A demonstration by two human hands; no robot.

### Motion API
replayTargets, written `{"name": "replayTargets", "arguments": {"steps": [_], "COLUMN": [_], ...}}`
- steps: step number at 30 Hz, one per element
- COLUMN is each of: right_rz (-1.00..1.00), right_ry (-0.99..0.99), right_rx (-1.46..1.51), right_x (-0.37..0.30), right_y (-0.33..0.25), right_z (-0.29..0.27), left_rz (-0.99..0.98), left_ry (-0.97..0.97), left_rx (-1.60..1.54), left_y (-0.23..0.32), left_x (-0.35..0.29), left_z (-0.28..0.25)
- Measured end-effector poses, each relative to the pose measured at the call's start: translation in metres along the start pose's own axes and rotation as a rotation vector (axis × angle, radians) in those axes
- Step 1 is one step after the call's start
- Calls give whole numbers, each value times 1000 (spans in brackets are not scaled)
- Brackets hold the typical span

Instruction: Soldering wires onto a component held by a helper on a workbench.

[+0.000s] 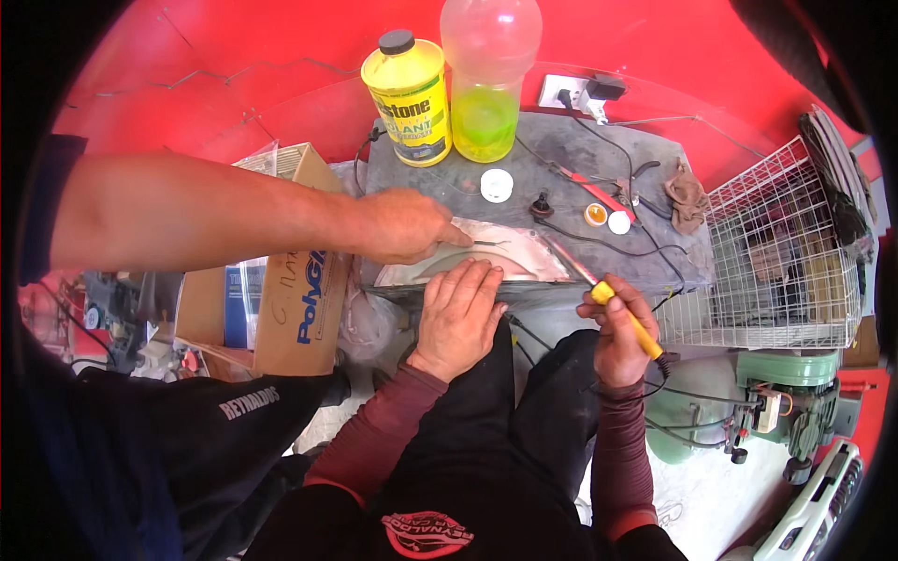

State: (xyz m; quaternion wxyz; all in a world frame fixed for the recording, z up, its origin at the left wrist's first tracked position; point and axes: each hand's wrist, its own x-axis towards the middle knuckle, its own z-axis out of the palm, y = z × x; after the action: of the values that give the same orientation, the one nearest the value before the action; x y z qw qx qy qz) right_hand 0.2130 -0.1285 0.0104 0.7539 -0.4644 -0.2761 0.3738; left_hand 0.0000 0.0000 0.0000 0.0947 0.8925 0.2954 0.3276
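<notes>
A pale, curved panel (pixel 524 245) with a thin dark line near its middle lies at the near edge of the grey table. My left hand (pixel 458 318) rests on its near edge, fingers stretched out flat. My right hand (pixel 622 332) is closed round the yellow handle of a soldering iron (pixel 636 327). The iron's metal shaft slants up-left, its tip close to the panel's right end; I cannot tell whether they touch. From the left, another person's hand (pixel 407 224) points a finger at the panel, right beside the dark line.
On the grey table (pixel 580 150) stand a yellow jug (pixel 407 103) and a clear bottle (pixel 485 112) with green liquid. Red-handled pliers (pixel 599 194), small caps, a cable and a brown rag (pixel 687 201) lie rightward. A wire basket (pixel 776 252), a green compressor (pixel 702 402) and a cardboard box (pixel 295 309) flank it.
</notes>
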Motion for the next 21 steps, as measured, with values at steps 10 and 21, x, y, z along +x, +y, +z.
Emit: {"name": "replayTargets", "arguments": {"steps": [10, 21], "right_rz": [-173, -166], "right_ry": [-71, -107], "right_rx": [-482, -653], "right_x": [-9, -1], "right_y": [11, -10], "right_z": [28, 34], "left_rz": [25, -123], "left_ry": [37, -6], "left_rx": [-4, 37], "left_y": [-8, 2], "left_x": [2, 16], "left_z": [7, -7]}}
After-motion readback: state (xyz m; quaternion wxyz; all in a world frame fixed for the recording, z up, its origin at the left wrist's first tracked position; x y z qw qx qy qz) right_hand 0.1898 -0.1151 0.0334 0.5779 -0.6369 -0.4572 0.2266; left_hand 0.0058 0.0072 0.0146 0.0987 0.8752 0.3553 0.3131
